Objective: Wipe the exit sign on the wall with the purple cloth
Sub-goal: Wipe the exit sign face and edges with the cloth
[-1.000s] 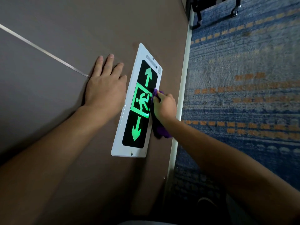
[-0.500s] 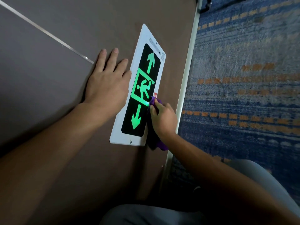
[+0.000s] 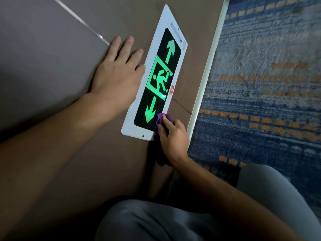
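Observation:
The exit sign point(image 3: 157, 79) is a white-framed black panel low on the brown wall, lit with two green arrows and a running figure. My right hand point(image 3: 173, 138) grips the purple cloth point(image 3: 160, 119) and presses it against the sign's near corner, beside the arrow that points toward me. The cloth's loose end hangs below my wrist. My left hand point(image 3: 118, 73) lies flat on the wall, fingers spread, with the fingertips touching the sign's left edge.
A white skirting strip point(image 3: 205, 84) runs along the foot of the wall. Beyond it lies blue carpet point(image 3: 264, 94) with orange dashes. A thin metal seam point(image 3: 83, 21) crosses the wall panels. My grey-trousered knees point(image 3: 156, 221) fill the bottom of the view.
My right hand has slid the cloth along the sign's right edge from the running figure down to the near corner. The left hand has stayed flat on the wall. My knees have come into view.

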`<state>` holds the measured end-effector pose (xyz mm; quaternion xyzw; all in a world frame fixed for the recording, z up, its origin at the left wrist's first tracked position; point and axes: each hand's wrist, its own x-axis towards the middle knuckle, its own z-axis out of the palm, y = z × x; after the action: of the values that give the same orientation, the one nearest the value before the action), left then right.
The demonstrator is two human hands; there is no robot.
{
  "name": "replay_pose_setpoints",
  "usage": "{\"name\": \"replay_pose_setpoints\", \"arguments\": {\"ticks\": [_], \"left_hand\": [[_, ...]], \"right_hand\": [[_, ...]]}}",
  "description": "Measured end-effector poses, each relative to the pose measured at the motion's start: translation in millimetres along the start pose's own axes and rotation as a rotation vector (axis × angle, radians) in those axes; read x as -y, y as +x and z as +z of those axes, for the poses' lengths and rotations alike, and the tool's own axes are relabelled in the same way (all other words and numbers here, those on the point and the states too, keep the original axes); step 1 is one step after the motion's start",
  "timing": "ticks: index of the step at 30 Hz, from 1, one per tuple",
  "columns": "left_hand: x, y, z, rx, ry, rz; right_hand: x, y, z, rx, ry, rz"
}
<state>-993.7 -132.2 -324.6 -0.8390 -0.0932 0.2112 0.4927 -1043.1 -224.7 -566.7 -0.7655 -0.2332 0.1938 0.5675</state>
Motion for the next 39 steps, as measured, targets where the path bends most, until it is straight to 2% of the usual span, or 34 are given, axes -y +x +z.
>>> {"name": "replay_pose_setpoints", "arguments": {"ticks": [10,14,20,29,39], "left_hand": [[-1.3,-3.9,0.3,-0.011,0.009,0.015],[-0.6,-4.1,2.3,-0.023,-0.01,0.011],[-1.5,-3.2,4.5,-0.038,-0.033,-0.002],[-3.0,-4.1,5.5,-0.073,-0.091,-0.011],[5.0,-7.8,6.8,-0.096,-0.218,0.074]], "right_hand": [[6.8,94.8,-18.1,-0.053,-0.021,0.067],[5.2,99.5,-24.1,-0.034,0.026,0.067],[8.1,47.9,-8.7,-0.061,0.111,0.092],[0.3,-34.1,10.3,0.017,0.151,0.11],[9.0,-86.8,12.2,0.075,0.067,-0.047]]}}
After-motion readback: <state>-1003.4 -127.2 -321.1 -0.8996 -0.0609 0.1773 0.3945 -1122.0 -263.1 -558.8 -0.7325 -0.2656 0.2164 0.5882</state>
